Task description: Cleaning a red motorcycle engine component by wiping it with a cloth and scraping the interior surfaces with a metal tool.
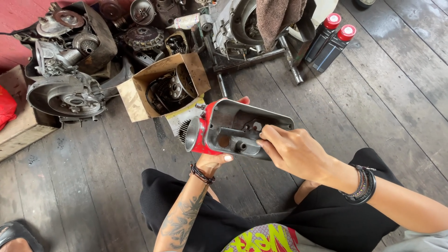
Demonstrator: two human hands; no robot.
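Observation:
I hold a red-painted metal housing (233, 127) with a bare grey hollow inside and a round opening at its left end, above my lap. My left hand (214, 161) grips it from underneath, a fingertip showing past its top edge. My right hand (294, 151) pinches the housing's right rim, fingers reaching into the hollow. Both wrists wear dark bracelets.
On the plank floor ahead: an open cardboard box (140, 88) holding an engine part, a heap of grey engine casings and gears (70, 60) at the left, an engine block under a brown rag (275, 18), two black bottles with red caps (331, 42). My sandalled foot (16, 235) is at the bottom left.

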